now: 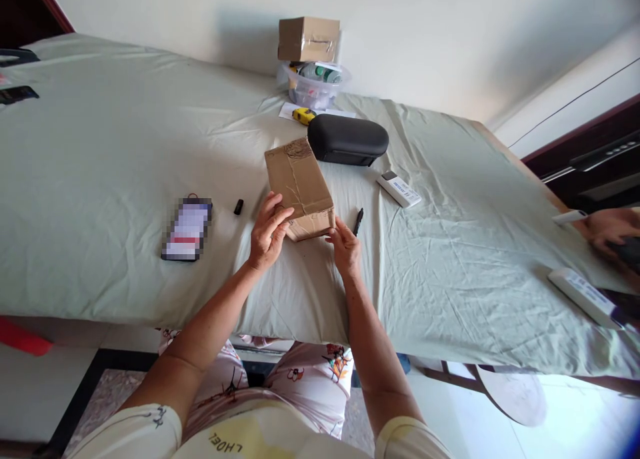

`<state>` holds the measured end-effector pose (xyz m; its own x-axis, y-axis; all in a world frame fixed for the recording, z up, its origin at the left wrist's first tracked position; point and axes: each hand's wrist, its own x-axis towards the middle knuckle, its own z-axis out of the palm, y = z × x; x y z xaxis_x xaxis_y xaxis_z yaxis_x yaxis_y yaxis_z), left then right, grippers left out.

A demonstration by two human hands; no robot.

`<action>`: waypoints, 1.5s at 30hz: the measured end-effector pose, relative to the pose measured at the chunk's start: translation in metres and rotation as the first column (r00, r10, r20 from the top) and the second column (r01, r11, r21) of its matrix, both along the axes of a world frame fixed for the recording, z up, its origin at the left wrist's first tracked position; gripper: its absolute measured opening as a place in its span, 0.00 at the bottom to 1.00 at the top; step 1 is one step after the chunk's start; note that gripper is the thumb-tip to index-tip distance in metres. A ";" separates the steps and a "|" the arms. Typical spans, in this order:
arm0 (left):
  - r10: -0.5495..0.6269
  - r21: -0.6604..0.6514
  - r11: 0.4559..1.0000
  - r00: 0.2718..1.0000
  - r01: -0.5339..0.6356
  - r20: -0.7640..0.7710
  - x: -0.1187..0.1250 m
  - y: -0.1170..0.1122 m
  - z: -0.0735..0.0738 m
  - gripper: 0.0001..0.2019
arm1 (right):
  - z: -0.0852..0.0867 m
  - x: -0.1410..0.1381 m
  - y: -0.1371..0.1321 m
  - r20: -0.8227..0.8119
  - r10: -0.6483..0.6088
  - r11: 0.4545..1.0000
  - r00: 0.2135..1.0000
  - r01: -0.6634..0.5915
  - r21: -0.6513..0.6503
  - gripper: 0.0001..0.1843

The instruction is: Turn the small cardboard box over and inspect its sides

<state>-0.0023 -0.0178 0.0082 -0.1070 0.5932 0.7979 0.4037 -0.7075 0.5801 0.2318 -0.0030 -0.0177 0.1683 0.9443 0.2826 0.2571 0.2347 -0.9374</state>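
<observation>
Between my hands is a brown cardboard box point(300, 182), creased along its top, with a darker scuffed patch at the far end. It sits at an angle on the cloth-covered table. My left hand point(270, 232) grips its near left corner, fingers over the top and thumb along the front face. At the near right corner my right hand point(345, 244) holds the box by its lower edge, some fingertips hidden. A black pen point(359, 222) lies just right of my right hand. Left of my left hand is a small black cap-like piece point(239, 207).
A phone point(187, 229) lies at left. Behind the box are a black hard case point(349, 139), a yellow tool point(304, 116) and a plastic basket point(314, 93) under another carton point(309, 39). A white box point(399, 189) lies right. Another person's hand point(613, 231) is at far right.
</observation>
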 end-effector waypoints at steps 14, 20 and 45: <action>-0.124 -0.340 0.894 0.889 0.293 0.441 0.012 0.007 -0.019 0.41 | 0.006 -0.010 -0.004 -0.224 0.048 0.996 0.973 -0.062 -0.058 0.30; -0.142 -0.511 0.772 0.885 0.379 0.443 0.015 0.005 -0.021 0.32 | 0.011 -0.016 -0.007 -0.317 0.041 0.994 0.947 -0.071 -0.083 0.29; -0.083 -0.510 0.800 0.900 0.316 0.429 0.007 0.004 -0.015 0.36 | 0.027 -0.038 -0.029 0.117 0.268 0.954 0.956 -0.247 -0.172 0.21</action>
